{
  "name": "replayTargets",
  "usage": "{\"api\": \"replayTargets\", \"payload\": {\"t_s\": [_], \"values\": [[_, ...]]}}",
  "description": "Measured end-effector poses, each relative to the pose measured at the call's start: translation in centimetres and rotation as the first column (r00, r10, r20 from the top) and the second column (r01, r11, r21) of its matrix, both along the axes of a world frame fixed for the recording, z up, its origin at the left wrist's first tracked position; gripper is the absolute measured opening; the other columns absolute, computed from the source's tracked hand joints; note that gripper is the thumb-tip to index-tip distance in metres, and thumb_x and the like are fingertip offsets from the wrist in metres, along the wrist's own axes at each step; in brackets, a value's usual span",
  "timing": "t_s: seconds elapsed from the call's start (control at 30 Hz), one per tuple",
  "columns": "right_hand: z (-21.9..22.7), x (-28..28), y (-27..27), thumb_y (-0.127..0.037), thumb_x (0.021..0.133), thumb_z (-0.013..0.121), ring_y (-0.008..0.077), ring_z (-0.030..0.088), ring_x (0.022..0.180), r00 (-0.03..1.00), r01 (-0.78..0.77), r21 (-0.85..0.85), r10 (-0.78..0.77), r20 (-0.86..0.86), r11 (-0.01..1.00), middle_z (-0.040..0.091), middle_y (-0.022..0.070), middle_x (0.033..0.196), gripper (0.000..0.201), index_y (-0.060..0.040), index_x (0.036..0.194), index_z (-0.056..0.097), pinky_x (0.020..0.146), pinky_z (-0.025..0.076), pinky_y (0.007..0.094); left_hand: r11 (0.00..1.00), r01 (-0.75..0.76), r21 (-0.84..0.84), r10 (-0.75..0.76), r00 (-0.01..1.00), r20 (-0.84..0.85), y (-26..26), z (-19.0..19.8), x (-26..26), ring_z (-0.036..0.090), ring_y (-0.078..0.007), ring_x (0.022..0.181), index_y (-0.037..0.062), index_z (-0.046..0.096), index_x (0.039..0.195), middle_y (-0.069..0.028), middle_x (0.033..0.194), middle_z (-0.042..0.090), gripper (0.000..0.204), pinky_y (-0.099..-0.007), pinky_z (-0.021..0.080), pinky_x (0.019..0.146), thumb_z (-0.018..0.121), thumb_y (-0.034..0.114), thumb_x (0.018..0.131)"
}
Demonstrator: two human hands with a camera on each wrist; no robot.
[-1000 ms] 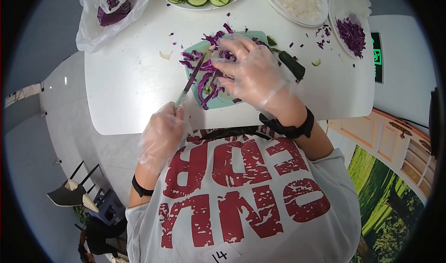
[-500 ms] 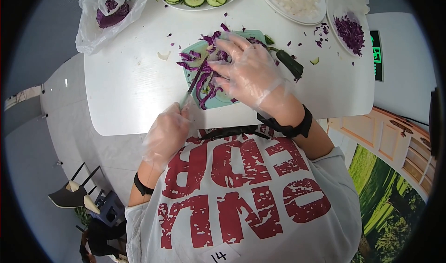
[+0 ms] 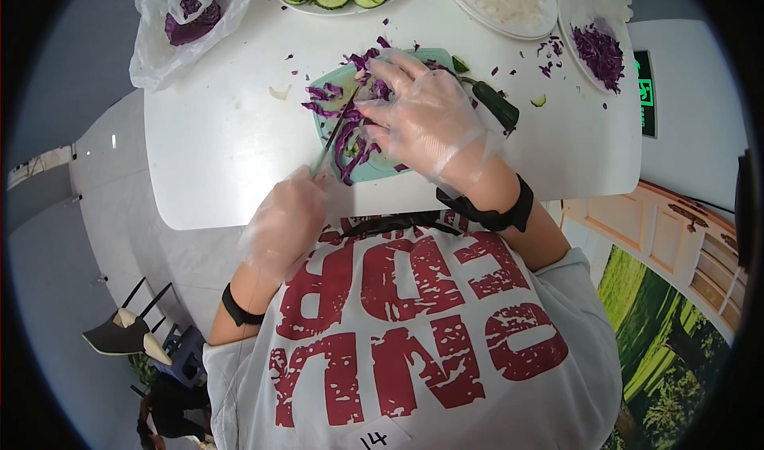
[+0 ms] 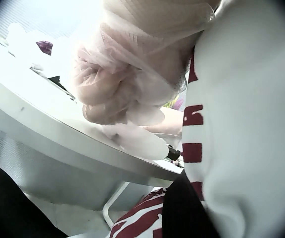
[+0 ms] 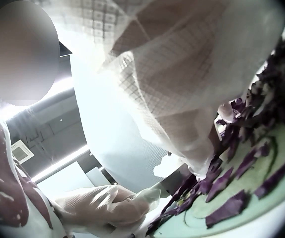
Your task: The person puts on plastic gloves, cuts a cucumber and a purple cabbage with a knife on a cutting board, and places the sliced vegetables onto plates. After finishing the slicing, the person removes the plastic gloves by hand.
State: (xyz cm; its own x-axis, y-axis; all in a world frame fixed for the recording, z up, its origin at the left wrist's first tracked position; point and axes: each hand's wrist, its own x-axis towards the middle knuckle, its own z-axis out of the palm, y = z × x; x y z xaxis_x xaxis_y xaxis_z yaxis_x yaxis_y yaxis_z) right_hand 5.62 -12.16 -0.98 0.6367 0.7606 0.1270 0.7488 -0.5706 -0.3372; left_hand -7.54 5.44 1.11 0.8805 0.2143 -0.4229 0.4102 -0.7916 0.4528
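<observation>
On the green board lies the purple cabbage, the right hand spread over it and the left hand, just off the board's near edge, gripping the knife, whose strokes would go best with those fingertips tucked back from the blade.

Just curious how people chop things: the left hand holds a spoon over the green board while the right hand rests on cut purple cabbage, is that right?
Not quite: the left hand holds a knife, not a spoon, as the head view shows. The right hand does rest on cut purple cabbage on the green board.
</observation>
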Motion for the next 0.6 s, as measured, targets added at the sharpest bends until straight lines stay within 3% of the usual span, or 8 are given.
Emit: {"api": "replayTargets", "payload": {"t_s": [0.23,0.3,0.33,0.37,0.4,0.53,0.57,0.6], "values": [[-0.2,0.1,-0.2,-0.027,0.082,0.068,0.0276,0.046,0.129,1.000,0.028,-0.004,-0.028,0.000,1.000,0.056,0.0109,0.134,0.025,-0.0203,0.106,0.076,0.099,0.044,0.0434,0.999,0.000,0.050,0.004,0.997,-0.074,0.4,-0.1,-1.0,0.061,-0.0416,0.065,-0.0010,0.059,0.084,-0.0227,0.070,0.060,0.026,-0.0435,0.050,0.060,0.052,0.020,0.097],[-0.3,-0.1,-0.1,-0.026,0.082,0.068,0.0279,0.046,0.129,1.000,0.026,0.005,-0.026,-0.009,1.000,0.056,0.0112,0.134,0.025,-0.0207,0.106,0.076,0.099,0.044,0.0438,1.000,-0.005,-0.018,0.002,0.989,-0.148,0.1,0.2,-0.7,0.062,-0.0485,0.086,0.0014,0.061,0.101,-0.0284,0.085,0.065,0.031,-0.0509,0.050,0.075,0.052,0.030,0.096],[-0.4,-0.1,-0.1,-0.026,0.082,0.068,0.0283,0.046,0.129,1.000,0.028,0.002,-0.028,0.001,1.000,0.056,0.0118,0.134,0.026,-0.0206,0.106,0.076,0.098,0.045,0.0441,1.000,-0.008,-0.018,0.005,0.989,-0.146,0.6,-0.9,-1.3,0.062,-0.0485,0.086,0.0014,0.061,0.101,-0.0284,0.085,0.065,0.031,-0.0509,0.050,0.075,0.052,0.030,0.096],[-0.4,-0.1,-0.1,-0.026,0.083,0.068,0.0288,0.046,0.128,0.999,0.031,-0.002,-0.031,0.013,1.000,0.056,0.0123,0.134,0.026,-0.0204,0.106,0.076,0.098,0.045,0.0445,0.950,0.242,0.196,-0.267,0.957,0.113,1.4,-2.9,-2.2,0.063,-0.0452,0.082,0.0019,0.062,0.101,-0.0255,0.085,0.064,0.028,-0.0482,0.051,0.072,0.053,0.028,0.096],[-0.4,-0.1,-0.1,-0.026,0.083,0.068,0.0288,0.046,0.128,0.999,0.030,-0.002,-0.030,0.015,1.000,0.056,0.0123,0.134,0.026,-0.0204,0.106,0.076,0.098,0.045,0.0445,0.799,0.396,0.452,-0.552,0.782,0.290,1.6,-3.4,-2.4,0.063,-0.0419,0.078,0.0025,0.063,0.101,-0.0225,0.085,0.064,0.025,-0.0456,0.052,0.069,0.055,0.025,0.096],[-0.4,-0.2,-0.3,-0.025,0.082,0.068,0.0298,0.047,0.128,0.999,0.038,0.019,-0.038,0.029,0.999,0.056,0.0138,0.133,0.025,-0.0195,0.105,0.076,0.097,0.045,0.0449,0.797,0.365,0.481,-0.505,0.839,0.201,1.1,-1.8,-2.7,0.061,-0.0317,0.077,0.0018,0.064,0.099,-0.0137,0.087,0.059,0.017,-0.0386,0.053,0.064,0.057,0.017,0.093],[-0.4,-0.2,-0.3,-0.025,0.082,0.069,0.0300,0.047,0.128,0.999,0.036,0.024,-0.037,0.036,0.999,0.057,0.0142,0.133,0.025,-0.0194,0.105,0.077,0.097,0.046,0.0448,0.939,0.251,0.237,-0.251,0.967,-0.030,1.0,-0.4,-1.8,0.059,-0.0287,0.078,0.0021,0.063,0.101,-0.0110,0.090,0.057,0.016,-0.0358,0.053,0.064,0.058,0.014,0.091],[-0.4,-0.2,-0.3,-0.025,0.082,0.069,0.0300,0.047,0.128,0.999,0.038,0.025,-0.038,0.037,0.999,0.057,0.0142,0.133,0.025,-0.0194,0.105,0.077,0.097,0.046,0.0448,0.999,0.036,0.029,-0.025,0.947,-0.320,0.9,0.4,-1.4,0.058,-0.0256,0.078,0.0024,0.062,0.103,-0.0083,0.093,0.054,0.016,-0.0330,0.053,0.064,0.059,0.012,0.090]]}}
